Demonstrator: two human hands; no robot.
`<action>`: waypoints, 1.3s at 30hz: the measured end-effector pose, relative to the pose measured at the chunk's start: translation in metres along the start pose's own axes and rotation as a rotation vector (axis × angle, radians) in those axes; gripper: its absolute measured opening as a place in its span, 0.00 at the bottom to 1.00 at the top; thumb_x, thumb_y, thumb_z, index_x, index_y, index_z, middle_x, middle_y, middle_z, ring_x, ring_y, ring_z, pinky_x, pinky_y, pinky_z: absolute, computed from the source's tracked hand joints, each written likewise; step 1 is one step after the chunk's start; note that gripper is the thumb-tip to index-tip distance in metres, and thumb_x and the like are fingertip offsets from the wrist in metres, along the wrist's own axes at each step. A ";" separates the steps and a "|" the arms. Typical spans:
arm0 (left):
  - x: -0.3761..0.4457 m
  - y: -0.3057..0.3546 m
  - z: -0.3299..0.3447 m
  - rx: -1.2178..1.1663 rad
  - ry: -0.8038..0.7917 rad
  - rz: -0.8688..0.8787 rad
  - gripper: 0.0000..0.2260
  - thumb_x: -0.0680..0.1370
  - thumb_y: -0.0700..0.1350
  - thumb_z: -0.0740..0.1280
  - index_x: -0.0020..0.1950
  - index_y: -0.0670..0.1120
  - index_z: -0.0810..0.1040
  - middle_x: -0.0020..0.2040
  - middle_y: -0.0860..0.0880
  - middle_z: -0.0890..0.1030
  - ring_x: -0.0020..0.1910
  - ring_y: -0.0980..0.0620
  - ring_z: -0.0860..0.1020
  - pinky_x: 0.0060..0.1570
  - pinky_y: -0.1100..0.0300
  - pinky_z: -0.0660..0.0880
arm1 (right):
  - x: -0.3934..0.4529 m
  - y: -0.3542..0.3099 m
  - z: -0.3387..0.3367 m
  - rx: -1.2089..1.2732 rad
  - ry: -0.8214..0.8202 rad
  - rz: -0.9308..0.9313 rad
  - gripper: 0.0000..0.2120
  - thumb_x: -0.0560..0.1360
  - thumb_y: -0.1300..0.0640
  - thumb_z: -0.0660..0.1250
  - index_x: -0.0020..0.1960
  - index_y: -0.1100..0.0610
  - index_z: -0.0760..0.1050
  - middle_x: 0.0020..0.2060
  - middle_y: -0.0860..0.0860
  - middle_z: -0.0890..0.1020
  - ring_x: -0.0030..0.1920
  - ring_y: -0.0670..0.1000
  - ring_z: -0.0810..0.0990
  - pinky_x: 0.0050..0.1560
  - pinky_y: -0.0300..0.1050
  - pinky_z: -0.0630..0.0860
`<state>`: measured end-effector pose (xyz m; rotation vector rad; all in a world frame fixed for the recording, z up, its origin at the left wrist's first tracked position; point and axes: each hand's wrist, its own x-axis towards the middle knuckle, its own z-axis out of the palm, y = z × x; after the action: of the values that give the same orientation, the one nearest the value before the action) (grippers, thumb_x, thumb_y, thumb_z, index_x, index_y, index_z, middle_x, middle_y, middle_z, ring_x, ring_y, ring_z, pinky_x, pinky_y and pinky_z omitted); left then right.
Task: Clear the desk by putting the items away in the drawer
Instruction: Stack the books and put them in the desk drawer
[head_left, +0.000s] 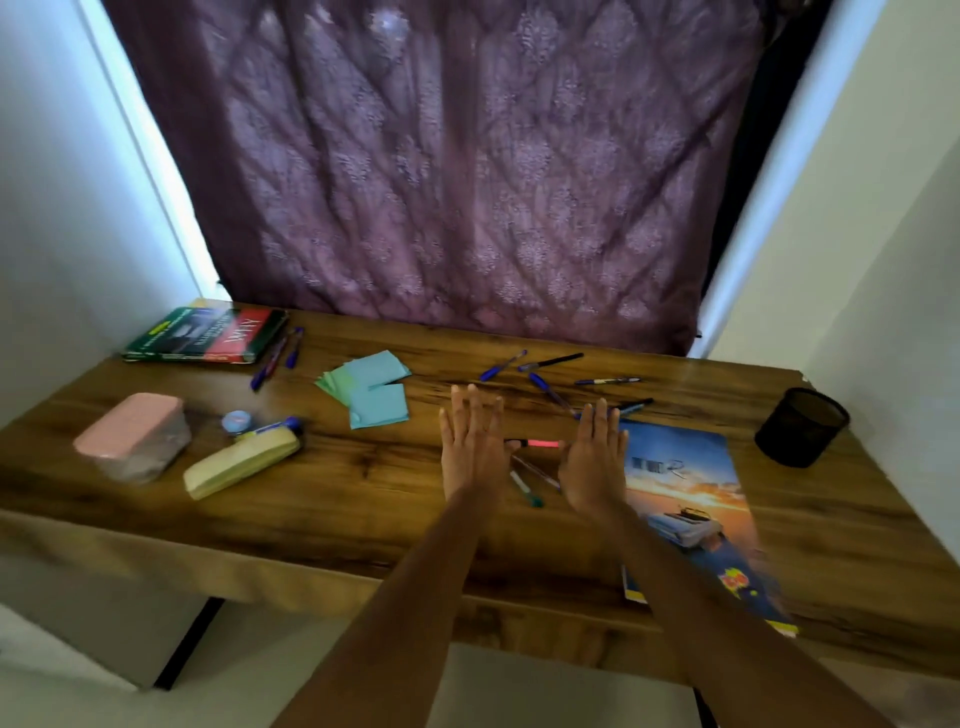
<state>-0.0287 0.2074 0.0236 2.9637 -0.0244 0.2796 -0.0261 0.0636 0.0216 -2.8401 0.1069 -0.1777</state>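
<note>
My left hand (470, 447) and my right hand (595, 457) are stretched flat over the middle of the wooden desk (363, 488), fingers apart, holding nothing. Between them lies a pink highlighter (540, 443), and two pens (527, 486) lie just below it. Several blue and black pens (553, 376) are scattered beyond my fingers. A blue notebook with a sunset picture (691, 499) lies right of my right hand. Blue and green sticky notes (371, 389) lie to the left. No drawer is in view.
At the left stand a pink-lidded box (132, 436), a yellow pencil pouch (241, 462), a small round blue item (237, 421), a green and red book (208, 335) and two pens (278, 358). A black mesh pen cup (800, 426) stands at the right. A purple curtain (467, 156) hangs behind.
</note>
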 end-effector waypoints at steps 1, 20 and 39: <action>0.000 -0.018 -0.004 0.007 0.007 -0.013 0.29 0.82 0.57 0.52 0.79 0.49 0.44 0.78 0.41 0.41 0.77 0.39 0.38 0.75 0.43 0.41 | 0.001 -0.018 0.003 0.002 -0.004 -0.018 0.31 0.82 0.55 0.53 0.77 0.63 0.41 0.77 0.60 0.42 0.77 0.60 0.39 0.77 0.56 0.41; 0.029 -0.323 -0.073 0.056 0.119 -0.190 0.29 0.80 0.57 0.55 0.78 0.51 0.49 0.78 0.38 0.45 0.77 0.38 0.42 0.75 0.43 0.44 | 0.018 -0.345 0.080 0.163 -0.048 -0.247 0.29 0.83 0.51 0.49 0.78 0.63 0.43 0.78 0.58 0.45 0.78 0.57 0.41 0.77 0.54 0.41; 0.189 -0.496 -0.036 -0.677 0.122 -0.786 0.26 0.79 0.52 0.63 0.71 0.36 0.66 0.69 0.36 0.68 0.68 0.40 0.66 0.66 0.51 0.64 | 0.165 -0.529 0.182 0.415 -0.351 -0.300 0.19 0.80 0.60 0.59 0.70 0.64 0.68 0.70 0.58 0.71 0.70 0.56 0.69 0.68 0.43 0.61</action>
<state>0.1658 0.7025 0.0133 2.0756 0.8495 0.2629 0.1905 0.6055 0.0227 -2.4114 -0.3862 0.2143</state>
